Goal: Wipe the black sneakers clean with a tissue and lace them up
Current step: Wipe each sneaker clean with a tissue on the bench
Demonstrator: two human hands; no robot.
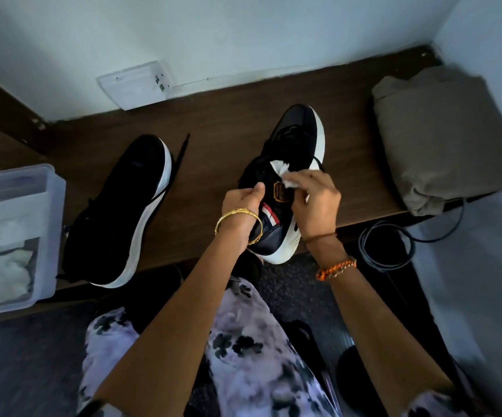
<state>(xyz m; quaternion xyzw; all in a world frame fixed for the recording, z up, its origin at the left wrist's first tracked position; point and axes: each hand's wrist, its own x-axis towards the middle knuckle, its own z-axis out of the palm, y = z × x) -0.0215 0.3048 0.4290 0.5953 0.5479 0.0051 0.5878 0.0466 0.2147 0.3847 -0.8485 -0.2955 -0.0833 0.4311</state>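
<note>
The left hand (243,206) pinched the black white-soled sneaker's (292,164) tongue while the right hand (316,203) gripped crumpled white tissue (280,173); firm, short strokes would suit.

A room in a home: a dark wooden bench (219,121) runs along white walls (243,31), with folded cloth (442,136) at right.

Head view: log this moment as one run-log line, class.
step: wiping | left hand: holds right sneaker | right hand: tissue on tongue | left sneaker: untouched
</note>
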